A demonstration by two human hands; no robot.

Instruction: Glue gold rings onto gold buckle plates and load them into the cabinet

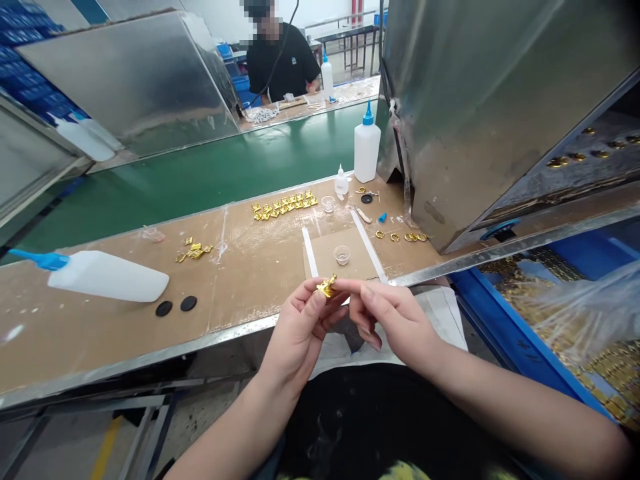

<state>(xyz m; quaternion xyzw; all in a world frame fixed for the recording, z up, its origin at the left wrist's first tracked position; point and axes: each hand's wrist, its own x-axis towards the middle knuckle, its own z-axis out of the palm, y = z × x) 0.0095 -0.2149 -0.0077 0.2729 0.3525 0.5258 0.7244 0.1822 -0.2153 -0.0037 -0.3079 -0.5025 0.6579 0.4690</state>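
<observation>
gold metal piece (327,287) sits pinched between thumb and fingers of the left hand (301,319), near the small clear cup (342,255); the right hand's (395,320) index finger points at it, seemingly touching, its other fingers loosely curled.

2 bare forearms reach forward — left hand (305,313) pinching, right hand (387,317) extending 1 index finger.

Back wall (327,11): is showing white
Green surface (300,150): is stretching beyond the cardboard-covered bench (250,283)
Metal housings (450,100): are reflecting light
Far table (350,31): is standing behind
</observation>
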